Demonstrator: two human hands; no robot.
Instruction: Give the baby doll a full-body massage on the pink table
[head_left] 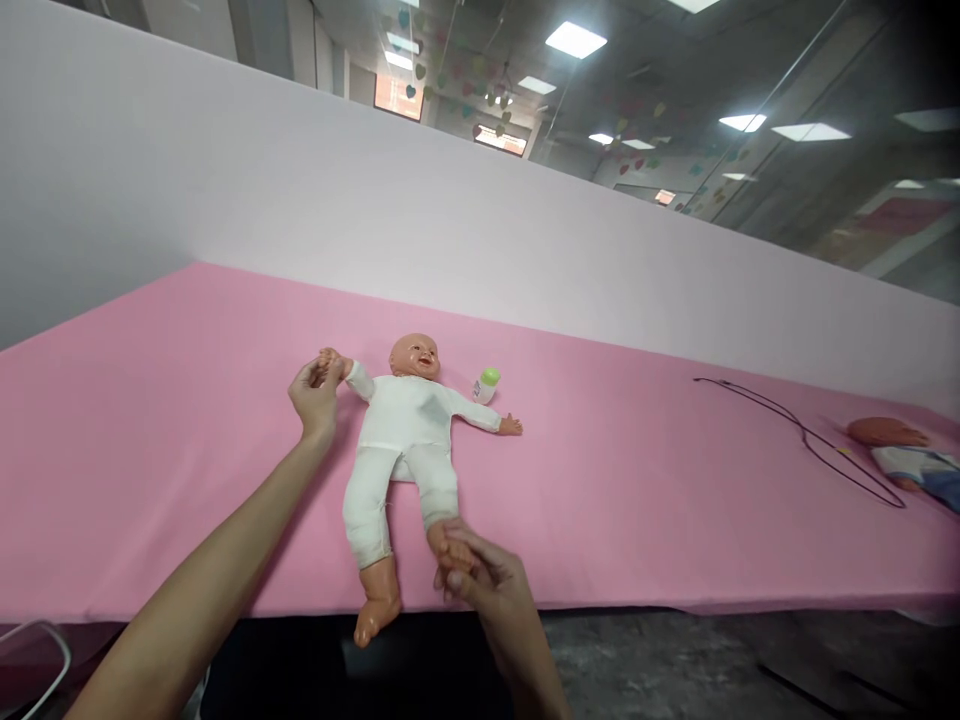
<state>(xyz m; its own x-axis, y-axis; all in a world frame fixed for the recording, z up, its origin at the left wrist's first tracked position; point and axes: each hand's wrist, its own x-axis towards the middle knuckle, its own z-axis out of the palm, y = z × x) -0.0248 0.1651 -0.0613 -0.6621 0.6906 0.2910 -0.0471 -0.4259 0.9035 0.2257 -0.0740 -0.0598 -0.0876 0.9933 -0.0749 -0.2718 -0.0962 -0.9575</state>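
Left hand (pixel 316 398) closed around a baby doll's (pixel 405 425) hand, right hand (pixel 480 572) apparently gripping one foot

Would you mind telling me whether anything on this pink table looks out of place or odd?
A thin dark wire loop lies loose on the pink tabletop, near a second doll. It looks odd because it seems unrelated to the baby doll and its bottle.

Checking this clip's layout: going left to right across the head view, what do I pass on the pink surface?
Bare left hand → white-suited baby doll → small bottle with green cap → thin black wire loop → second doll in blue-and-white clothing
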